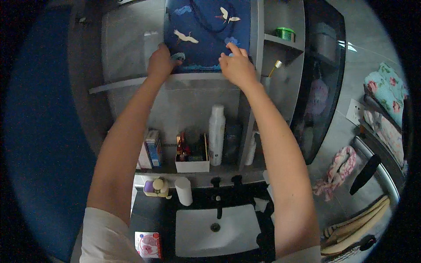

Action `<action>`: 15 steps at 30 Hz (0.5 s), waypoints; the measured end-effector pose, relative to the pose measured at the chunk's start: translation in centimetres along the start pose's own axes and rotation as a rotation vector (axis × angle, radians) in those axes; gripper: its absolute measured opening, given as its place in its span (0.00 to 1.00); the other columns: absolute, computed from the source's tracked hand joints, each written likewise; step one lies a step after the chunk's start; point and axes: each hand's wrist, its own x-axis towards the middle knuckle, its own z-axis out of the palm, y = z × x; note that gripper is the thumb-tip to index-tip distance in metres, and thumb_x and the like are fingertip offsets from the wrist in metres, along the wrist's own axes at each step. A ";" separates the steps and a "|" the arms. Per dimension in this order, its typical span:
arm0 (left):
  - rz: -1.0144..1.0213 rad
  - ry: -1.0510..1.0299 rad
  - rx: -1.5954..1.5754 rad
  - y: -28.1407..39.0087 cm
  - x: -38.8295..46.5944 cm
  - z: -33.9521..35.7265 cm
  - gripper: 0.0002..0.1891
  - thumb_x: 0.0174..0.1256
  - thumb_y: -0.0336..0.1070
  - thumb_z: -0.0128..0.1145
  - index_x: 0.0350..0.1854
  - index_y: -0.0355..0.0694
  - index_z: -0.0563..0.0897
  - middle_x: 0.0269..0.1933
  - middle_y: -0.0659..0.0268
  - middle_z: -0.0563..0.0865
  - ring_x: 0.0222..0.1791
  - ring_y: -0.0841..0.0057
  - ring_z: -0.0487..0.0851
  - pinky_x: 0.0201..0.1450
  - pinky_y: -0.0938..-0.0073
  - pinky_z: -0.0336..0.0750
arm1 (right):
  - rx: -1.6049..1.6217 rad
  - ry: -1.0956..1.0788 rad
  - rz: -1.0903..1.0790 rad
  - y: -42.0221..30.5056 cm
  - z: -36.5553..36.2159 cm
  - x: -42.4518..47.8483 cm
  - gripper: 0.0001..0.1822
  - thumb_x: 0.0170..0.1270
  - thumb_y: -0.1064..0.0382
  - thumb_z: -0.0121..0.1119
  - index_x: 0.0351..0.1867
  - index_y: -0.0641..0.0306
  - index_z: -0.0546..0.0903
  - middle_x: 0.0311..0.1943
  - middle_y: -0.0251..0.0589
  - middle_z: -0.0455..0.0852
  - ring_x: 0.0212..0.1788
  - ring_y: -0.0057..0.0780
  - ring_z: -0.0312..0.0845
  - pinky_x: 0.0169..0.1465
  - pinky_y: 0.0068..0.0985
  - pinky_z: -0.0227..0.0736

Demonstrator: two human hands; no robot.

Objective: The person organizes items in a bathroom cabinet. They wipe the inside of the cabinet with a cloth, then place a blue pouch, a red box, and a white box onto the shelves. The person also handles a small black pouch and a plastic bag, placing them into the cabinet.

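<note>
A dark blue gift bag (204, 42) with printed white cranes and a dark cord handle stands on the upper cabinet shelf (197, 76). My left hand (161, 64) grips its lower left edge, the thumb on the front and the other fingers partly hidden. In front of the bag's lower right part is my right hand (238, 67), fingers apart and bent. Whether those fingertips press on the bag cannot be told.
Below stand a white spray can (217, 136), a white box of small items (192, 166) and upright cartons (153, 148). A toothbrush (275, 68) and green tin (285, 34) occupy side shelves. A white sink (197, 236) and dark cabinet door (320, 82) are also near.
</note>
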 end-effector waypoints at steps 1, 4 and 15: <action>-0.013 -0.003 -0.018 0.4 -0.9 -0.3 0.38 0.34 0.42 0.75 0.47 0.29 0.67 0.40 0.47 0.82 0.42 0.52 0.81 0.46 0.61 0.76 | -0.001 -0.025 -0.010 0.5 0.1 -0.3 0.19 0.63 0.53 0.47 0.50 0.57 0.79 0.64 0.40 0.63 0.61 0.50 0.60 0.62 0.40 0.62; 0.014 0.079 -0.125 0.1 -1.2 -0.9 0.43 0.36 0.42 0.75 0.54 0.27 0.64 0.46 0.45 0.80 0.48 0.51 0.78 0.52 0.62 0.73 | 0.017 -0.177 -0.013 1.2 0.6 -0.3 0.23 0.64 0.50 0.47 0.58 0.52 0.73 0.68 0.39 0.56 0.67 0.50 0.51 0.66 0.39 0.55; -0.024 -0.194 -0.499 4.4 -2.5 -15.5 0.30 0.52 0.53 0.65 0.56 0.45 0.75 0.53 0.63 0.79 0.52 0.67 0.76 0.53 0.64 0.71 | 0.081 -0.365 -0.115 0.6 -6.8 0.1 0.26 0.56 0.45 0.59 0.58 0.43 0.74 0.69 0.52 0.53 0.68 0.48 0.54 0.67 0.34 0.54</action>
